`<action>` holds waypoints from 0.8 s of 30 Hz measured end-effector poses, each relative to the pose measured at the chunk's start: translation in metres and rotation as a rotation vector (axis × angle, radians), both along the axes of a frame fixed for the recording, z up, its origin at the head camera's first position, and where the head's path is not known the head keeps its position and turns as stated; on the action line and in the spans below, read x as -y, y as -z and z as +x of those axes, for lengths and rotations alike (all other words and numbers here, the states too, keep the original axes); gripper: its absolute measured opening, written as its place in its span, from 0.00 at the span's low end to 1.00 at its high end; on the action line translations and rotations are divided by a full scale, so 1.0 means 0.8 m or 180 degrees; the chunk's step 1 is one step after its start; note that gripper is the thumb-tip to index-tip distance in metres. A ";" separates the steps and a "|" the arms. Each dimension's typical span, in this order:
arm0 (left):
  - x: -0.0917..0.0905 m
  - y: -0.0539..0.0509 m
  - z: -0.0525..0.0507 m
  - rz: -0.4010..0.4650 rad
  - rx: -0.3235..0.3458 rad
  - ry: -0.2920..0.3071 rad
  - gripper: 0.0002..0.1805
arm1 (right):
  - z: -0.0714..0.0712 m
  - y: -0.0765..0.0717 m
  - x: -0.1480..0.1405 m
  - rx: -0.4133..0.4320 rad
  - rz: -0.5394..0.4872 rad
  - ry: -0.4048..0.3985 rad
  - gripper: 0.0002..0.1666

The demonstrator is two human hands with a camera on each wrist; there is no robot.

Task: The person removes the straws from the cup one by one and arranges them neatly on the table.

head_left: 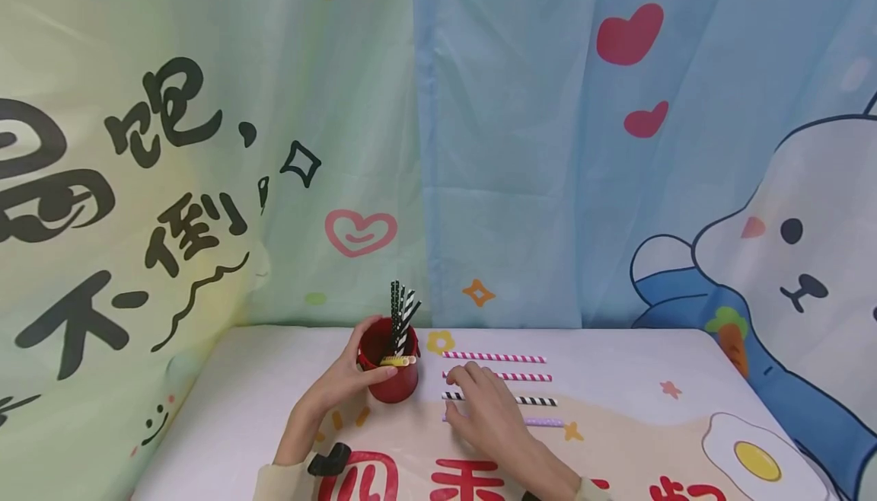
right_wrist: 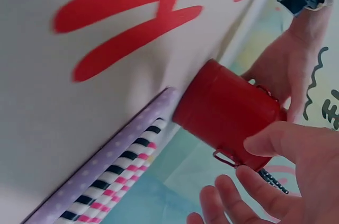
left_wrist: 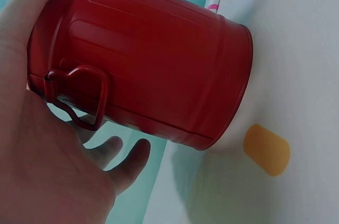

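Observation:
A red metal bucket (head_left: pixel 395 389) with small side handles stands on the table, and my left hand (head_left: pixel 342 381) grips it round the rim. Black-and-white paper straws (head_left: pixel 404 318) rise out of it, some dotted and some striped; short yellow ends (head_left: pixel 397 362) show at the near rim. My right hand (head_left: pixel 488 413) hovers over the straws laid out beside the bucket, its fingers loosely bent and holding nothing. Those straws are two pink-striped ones (head_left: pixel 496 356), a black-striped one (head_left: pixel 537 401) and a purple dotted one (head_left: pixel 545 422). The hand partly covers the nearer three.
The straws lie roughly parallel on a printed tablecloth (head_left: pixel 637 379). A patterned curtain (head_left: pixel 507 143) hangs behind the table's far edge. Dark bands circle both wrists; the left one (right_wrist: pixel 302 0) shows in the right wrist view.

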State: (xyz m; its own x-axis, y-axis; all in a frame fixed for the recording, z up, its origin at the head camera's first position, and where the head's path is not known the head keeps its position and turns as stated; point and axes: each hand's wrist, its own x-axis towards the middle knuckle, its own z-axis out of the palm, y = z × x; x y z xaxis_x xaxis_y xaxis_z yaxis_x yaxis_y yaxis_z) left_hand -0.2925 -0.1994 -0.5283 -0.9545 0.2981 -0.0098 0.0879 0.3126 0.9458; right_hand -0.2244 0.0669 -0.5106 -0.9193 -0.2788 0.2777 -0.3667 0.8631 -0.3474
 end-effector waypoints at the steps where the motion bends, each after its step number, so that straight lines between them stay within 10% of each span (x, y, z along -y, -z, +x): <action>1: 0.000 0.000 0.000 -0.0002 0.0001 -0.0001 0.51 | 0.000 -0.002 0.003 0.0018 -0.0067 0.0014 0.16; 24: 0.000 0.001 -0.002 0.0047 -0.0026 0.0041 0.52 | -0.015 -0.032 0.045 -0.0378 -0.1087 -0.0257 0.12</action>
